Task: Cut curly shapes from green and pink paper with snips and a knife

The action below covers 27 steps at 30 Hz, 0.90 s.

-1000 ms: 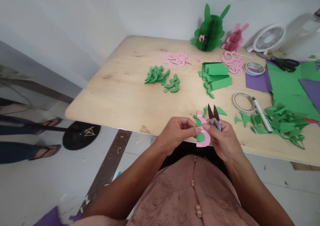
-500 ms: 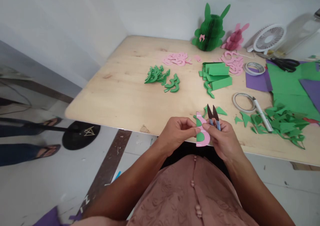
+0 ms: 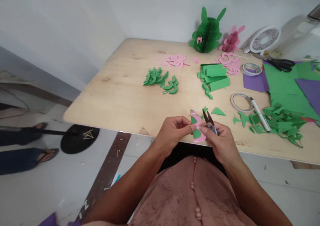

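Note:
My left hand pinches a small pink-and-green paper cut-out at the near table edge. My right hand touches the same cut-out with its fingertips and grips small thread snips, whose dark blades point up and away and sit almost together. Both hands meet over the front edge of the wooden table.
Green cut-outs, pink cut-outs, folded green paper, tape rolls, a pen, green scraps, black scissors, a fan and two paper rabbits lie on the table. Another person's sandalled feet are at left.
The view has tilted slightly, so everything sits a little lower and left. The snips' blades are now closer together than before. Both hands keep their hold.

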Tool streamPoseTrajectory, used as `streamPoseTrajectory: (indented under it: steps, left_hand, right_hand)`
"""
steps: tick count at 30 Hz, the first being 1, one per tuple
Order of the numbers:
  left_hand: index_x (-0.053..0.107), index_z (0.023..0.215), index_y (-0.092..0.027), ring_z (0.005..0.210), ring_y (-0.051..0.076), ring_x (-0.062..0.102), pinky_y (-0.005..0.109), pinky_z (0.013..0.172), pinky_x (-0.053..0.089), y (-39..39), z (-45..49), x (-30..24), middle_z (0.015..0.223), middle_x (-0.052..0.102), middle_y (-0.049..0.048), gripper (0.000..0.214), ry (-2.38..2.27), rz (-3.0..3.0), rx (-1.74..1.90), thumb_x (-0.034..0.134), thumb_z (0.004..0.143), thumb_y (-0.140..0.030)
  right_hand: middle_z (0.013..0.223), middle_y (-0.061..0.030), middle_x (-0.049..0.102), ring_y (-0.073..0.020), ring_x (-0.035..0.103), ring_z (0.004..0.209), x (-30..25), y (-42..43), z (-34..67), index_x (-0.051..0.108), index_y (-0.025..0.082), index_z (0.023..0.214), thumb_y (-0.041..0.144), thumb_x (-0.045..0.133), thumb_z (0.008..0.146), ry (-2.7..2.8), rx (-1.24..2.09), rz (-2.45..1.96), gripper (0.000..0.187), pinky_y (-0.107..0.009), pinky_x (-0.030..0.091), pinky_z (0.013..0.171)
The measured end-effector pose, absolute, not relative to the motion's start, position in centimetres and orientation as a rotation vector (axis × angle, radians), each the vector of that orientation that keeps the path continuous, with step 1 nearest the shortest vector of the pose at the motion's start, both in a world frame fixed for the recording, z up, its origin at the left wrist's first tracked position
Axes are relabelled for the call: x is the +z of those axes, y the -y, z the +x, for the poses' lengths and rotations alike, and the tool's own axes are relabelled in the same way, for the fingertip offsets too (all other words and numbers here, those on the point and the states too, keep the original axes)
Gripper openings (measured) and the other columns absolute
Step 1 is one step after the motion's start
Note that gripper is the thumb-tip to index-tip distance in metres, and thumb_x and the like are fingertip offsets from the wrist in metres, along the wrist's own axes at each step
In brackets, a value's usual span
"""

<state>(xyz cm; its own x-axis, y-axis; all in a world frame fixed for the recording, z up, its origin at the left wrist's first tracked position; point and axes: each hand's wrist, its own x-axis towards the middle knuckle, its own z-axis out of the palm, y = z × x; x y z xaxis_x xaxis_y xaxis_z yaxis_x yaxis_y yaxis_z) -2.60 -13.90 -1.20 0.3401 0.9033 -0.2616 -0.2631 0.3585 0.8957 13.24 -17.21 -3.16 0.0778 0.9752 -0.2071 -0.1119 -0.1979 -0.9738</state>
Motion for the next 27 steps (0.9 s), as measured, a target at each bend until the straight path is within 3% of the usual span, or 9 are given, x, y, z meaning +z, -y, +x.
streamPoseTrajectory:
  steps: [7, 15, 21, 27]
  left_hand:
    - [0.065, 0.059, -0.014, 0.058, 0.009, 0.055, 0.023, 0.065, 0.043, 13.7, -2.5, -1.3, 0.058, 0.062, -0.0015, 0.018, -0.935, 0.890, 0.858, 0.077, 0.066, -0.026]
    - [0.060, 0.062, -0.015, 0.044, 0.009, 0.056, 0.022, 0.048, 0.036, 13.3, -2.5, -0.9, 0.054, 0.056, -0.0040, 0.024, -0.962, 0.890, 0.743, 0.076, 0.067, -0.032]
    - [0.059, 0.063, -0.015, 0.045, 0.011, 0.058, 0.022, 0.048, 0.035, 13.1, -2.3, -0.6, 0.052, 0.057, -0.0030, 0.030, -0.969, 0.894, 0.728, 0.079, 0.063, -0.038]
    - [0.060, 0.061, -0.015, 0.044, 0.010, 0.057, 0.022, 0.049, 0.034, 13.1, -2.1, -0.3, 0.049, 0.057, -0.0029, 0.030, -0.964, 0.890, 0.792, 0.078, 0.065, -0.038]
  right_hand:
    - [0.059, 0.0042, 0.049, -0.0104, 0.037, 0.057, -3.3, 17.2, 13.4, 0.066, 0.018, 0.067, 0.034, 0.074, 0.074, 0.993, 1.289, -1.345, 0.019, -0.025, 0.027, 0.053]
    - [0.058, 0.0044, 0.048, -0.0100, 0.035, 0.057, -3.5, 17.1, 13.6, 0.066, 0.019, 0.067, 0.032, 0.073, 0.074, 1.041, 1.223, -1.383, 0.017, -0.025, 0.026, 0.053]
    - [0.059, 0.0034, 0.051, -0.0100, 0.038, 0.057, -3.1, 17.0, 13.3, 0.066, 0.018, 0.065, 0.031, 0.073, 0.073, 0.999, 1.203, -1.376, 0.017, -0.024, 0.028, 0.052]
    - [0.058, 0.0047, 0.045, -0.0089, 0.030, 0.053, -3.2, 17.4, 13.3, 0.065, 0.018, 0.068, 0.034, 0.075, 0.072, 0.954, 1.213, -1.386, 0.019, -0.025, 0.024, 0.050]
